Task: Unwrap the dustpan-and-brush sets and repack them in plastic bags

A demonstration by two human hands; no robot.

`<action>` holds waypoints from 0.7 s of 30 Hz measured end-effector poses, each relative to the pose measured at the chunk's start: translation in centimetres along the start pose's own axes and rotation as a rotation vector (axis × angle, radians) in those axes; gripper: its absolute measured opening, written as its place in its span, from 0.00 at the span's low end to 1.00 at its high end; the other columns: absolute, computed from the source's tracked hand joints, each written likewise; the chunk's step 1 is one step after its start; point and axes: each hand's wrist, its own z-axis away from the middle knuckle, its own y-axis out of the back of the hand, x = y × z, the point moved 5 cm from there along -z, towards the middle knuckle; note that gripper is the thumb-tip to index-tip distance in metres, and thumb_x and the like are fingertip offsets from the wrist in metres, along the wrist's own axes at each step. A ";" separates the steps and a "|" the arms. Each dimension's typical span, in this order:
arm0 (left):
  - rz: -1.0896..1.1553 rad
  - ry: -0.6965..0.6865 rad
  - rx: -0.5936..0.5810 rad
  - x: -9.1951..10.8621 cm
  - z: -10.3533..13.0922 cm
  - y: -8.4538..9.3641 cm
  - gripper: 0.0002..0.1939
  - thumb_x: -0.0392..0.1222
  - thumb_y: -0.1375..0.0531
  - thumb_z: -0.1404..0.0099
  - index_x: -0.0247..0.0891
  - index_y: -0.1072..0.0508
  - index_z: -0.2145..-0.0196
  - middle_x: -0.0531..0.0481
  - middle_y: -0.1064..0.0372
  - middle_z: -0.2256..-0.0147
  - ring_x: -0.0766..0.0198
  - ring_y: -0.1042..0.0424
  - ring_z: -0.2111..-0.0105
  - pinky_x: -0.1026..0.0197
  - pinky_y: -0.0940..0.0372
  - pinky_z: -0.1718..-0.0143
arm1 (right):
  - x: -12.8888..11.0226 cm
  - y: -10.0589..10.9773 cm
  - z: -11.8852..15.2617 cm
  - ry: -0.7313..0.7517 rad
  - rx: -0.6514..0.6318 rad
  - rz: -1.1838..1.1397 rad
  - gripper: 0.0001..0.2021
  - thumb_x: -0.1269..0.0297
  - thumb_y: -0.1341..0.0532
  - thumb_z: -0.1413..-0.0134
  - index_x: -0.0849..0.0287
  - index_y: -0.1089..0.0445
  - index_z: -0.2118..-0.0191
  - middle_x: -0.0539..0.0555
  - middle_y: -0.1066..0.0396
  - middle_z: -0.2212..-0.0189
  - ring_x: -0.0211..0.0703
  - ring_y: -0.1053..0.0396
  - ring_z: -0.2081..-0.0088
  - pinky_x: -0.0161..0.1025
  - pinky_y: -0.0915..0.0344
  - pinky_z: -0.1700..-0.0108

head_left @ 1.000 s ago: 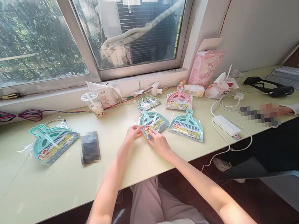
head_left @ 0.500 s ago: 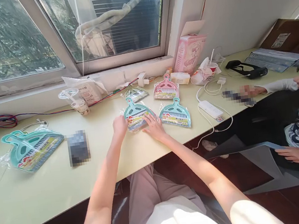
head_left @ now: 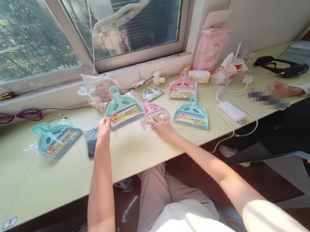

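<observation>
The pale worktop (head_left: 53,190) carries a left teal dustpan set (head_left: 58,144); farther right lie a near pink set (head_left: 153,110), a far green set (head_left: 152,92), a far pink set (head_left: 182,87) and a right-hand teal set (head_left: 191,117).

left hand (head_left: 104,130) — curled in a grip | right hand (head_left: 162,128) — palm down, fingers spread | both forearms (head_left: 102,180) bare, reaching forward

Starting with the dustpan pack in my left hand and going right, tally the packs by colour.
Turquoise: 2, held pack and rightmost pack
Pink: 2, rear pink pack and front pink pack
Green: 1, rear green pack
Total: 5
</observation>
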 end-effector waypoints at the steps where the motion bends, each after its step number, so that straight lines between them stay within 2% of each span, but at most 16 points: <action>1: 0.084 0.031 -0.036 -0.6 -0.1 0.3 0.10 0.43 0.43 0.37 0.36 0.31 0.60 0.44 0.26 0.62 0.59 0.26 0.59 0.57 0.32 0.55 | 0.3 0.0 -0.7 -0.014 0.016 0.017 0.21 0.59 0.50 0.33 0.47 0.40 0.37 0.57 0.43 0.36 0.57 0.47 0.36 0.65 0.56 0.37; 4: 0.274 0.070 -0.163 -2.1 0.0 0.4 0.11 0.42 0.43 0.37 0.36 0.30 0.58 0.42 0.25 0.60 0.58 0.26 0.57 0.55 0.31 0.55 | 2.0 -0.1 -3.1 -0.085 0.039 0.071 0.20 0.61 0.48 0.34 0.50 0.38 0.38 0.61 0.40 0.38 0.56 0.43 0.39 0.64 0.56 0.37; 6: 0.349 0.090 -0.211 -3.1 0.0 -0.1 0.14 0.41 0.43 0.38 0.37 0.30 0.55 0.42 0.25 0.57 0.58 0.26 0.55 0.54 0.31 0.54 | 3.7 -0.2 -4.7 -0.152 0.038 0.090 0.21 0.64 0.50 0.34 0.52 0.39 0.38 0.63 0.40 0.38 0.56 0.43 0.39 0.63 0.55 0.37; 9: 0.425 0.146 -0.223 -4.7 -0.2 -1.4 0.15 0.37 0.42 0.41 0.35 0.30 0.55 0.42 0.25 0.56 0.57 0.27 0.54 0.54 0.31 0.53 | 6.1 -0.3 -7.0 -0.231 0.033 0.103 0.23 0.71 0.54 0.35 0.54 0.40 0.37 0.62 0.41 0.37 0.55 0.48 0.36 0.65 0.57 0.37; 12: 0.460 0.280 -0.187 -6.5 -0.3 -2.9 0.12 0.32 0.43 0.44 0.34 0.28 0.61 0.43 0.24 0.61 0.58 0.26 0.58 0.56 0.31 0.56 | 6.5 0.6 -8.4 -0.219 0.109 0.118 0.27 0.79 0.56 0.40 0.55 0.39 0.38 0.61 0.45 0.35 0.55 0.53 0.33 0.67 0.62 0.36; 14: 0.451 0.357 -0.149 -7.5 -0.2 -3.6 0.10 0.30 0.44 0.46 0.34 0.28 0.65 0.44 0.24 0.64 0.60 0.26 0.62 0.59 0.31 0.60 | 4.9 1.6 -8.6 -0.164 0.237 0.094 0.28 0.80 0.57 0.41 0.56 0.40 0.37 0.61 0.49 0.34 0.53 0.55 0.33 0.63 0.60 0.36; 16: 0.469 0.369 -0.183 -7.9 -0.2 -4.1 0.11 0.28 0.44 0.49 0.33 0.28 0.66 0.45 0.25 0.65 0.61 0.26 0.65 0.60 0.31 0.62 | 1.8 2.3 -8.2 -0.036 0.329 0.041 0.27 0.77 0.58 0.38 0.56 0.42 0.36 0.60 0.50 0.33 0.50 0.54 0.33 0.56 0.56 0.36; 17: 0.496 0.347 -0.210 -8.0 -0.1 -4.3 0.13 0.27 0.43 0.50 0.33 0.28 0.65 0.45 0.25 0.64 0.61 0.26 0.66 0.60 0.32 0.62 | -0.1 2.3 -7.9 0.059 0.329 0.014 0.26 0.75 0.59 0.37 0.56 0.42 0.37 0.59 0.48 0.34 0.48 0.53 0.33 0.52 0.55 0.36; 19: 0.555 0.280 -0.246 -7.9 -0.1 -4.4 0.19 0.27 0.40 0.51 0.35 0.28 0.60 0.47 0.25 0.62 0.62 0.26 0.66 0.60 0.32 0.61 | -3.7 1.4 -7.3 0.242 0.243 -0.027 0.23 0.69 0.58 0.34 0.55 0.40 0.38 0.57 0.42 0.37 0.48 0.49 0.35 0.49 0.53 0.37; 21: 0.595 0.228 -0.258 -7.9 -0.2 -4.3 0.24 0.29 0.37 0.50 0.40 0.29 0.54 0.49 0.25 0.61 0.62 0.26 0.64 0.57 0.32 0.58 | -6.1 0.0 -6.7 0.344 0.112 -0.053 0.20 0.64 0.56 0.33 0.55 0.36 0.41 0.58 0.35 0.43 0.50 0.40 0.41 0.48 0.49 0.40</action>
